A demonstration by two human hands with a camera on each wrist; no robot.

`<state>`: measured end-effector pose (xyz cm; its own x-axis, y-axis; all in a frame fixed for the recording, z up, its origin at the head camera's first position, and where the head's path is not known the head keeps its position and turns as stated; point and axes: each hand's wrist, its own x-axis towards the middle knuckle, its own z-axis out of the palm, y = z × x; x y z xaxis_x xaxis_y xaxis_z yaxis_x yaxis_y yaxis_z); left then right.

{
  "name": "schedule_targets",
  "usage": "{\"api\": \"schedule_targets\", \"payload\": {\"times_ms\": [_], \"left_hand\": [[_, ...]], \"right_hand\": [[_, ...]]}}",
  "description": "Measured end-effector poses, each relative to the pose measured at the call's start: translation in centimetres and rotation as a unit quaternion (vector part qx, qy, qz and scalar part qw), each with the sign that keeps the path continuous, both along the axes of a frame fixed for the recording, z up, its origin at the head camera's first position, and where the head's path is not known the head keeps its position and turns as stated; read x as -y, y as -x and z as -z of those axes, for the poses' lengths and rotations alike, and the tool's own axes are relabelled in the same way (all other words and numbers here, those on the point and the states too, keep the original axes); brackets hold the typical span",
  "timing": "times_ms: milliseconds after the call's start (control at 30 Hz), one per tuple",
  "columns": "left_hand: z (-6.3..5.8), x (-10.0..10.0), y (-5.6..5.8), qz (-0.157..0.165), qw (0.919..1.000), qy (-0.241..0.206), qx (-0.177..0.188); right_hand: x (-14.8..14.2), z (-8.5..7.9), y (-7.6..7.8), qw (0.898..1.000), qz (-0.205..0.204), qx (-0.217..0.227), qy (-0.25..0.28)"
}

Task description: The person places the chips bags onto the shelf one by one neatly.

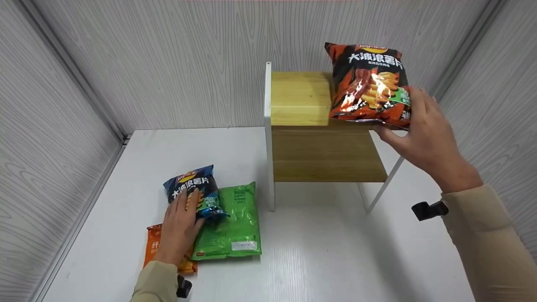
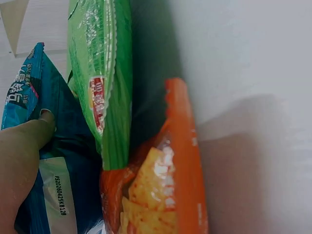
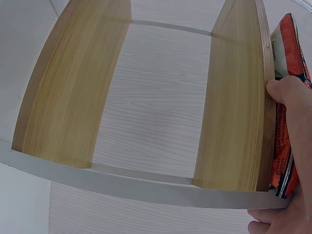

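Note:
A red and black bag of potato chips [image 1: 369, 84] sits at the right end of the wooden rack's top shelf [image 1: 300, 96]. My right hand [image 1: 432, 134] holds it by its right side, the thumb low by the shelf's front edge. In the right wrist view the thumb [image 3: 285, 90] touches that edge, beside the bag [image 3: 282, 141]. My left hand [image 1: 180, 222] grips a blue bag of potato chips [image 1: 193, 184], fingers spread over its front. In the left wrist view the thumb [image 2: 29, 139] presses into the blue bag [image 2: 63, 126].
A green bag [image 1: 239, 226] lies flat on the white table [image 1: 319, 260], partly under the blue bag. An orange snack bag [image 1: 153, 245] lies below the left wrist, partly hidden by it. The rack's lower shelf [image 1: 327, 155] and white side frame [image 1: 269, 138] stand at centre.

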<state>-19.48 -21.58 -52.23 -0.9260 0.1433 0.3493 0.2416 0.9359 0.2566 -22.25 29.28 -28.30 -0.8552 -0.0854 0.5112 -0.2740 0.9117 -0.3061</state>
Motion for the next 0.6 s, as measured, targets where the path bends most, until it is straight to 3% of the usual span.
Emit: {"api": "schedule_targets", "payload": {"times_ms": [600], "left_hand": [[-0.83,0.2,0.29,0.002,0.9993,-0.018,-0.034]], "right_hand": [[-0.13,-0.03,-0.05,1.0,-0.008,0.004,0.001]]}}
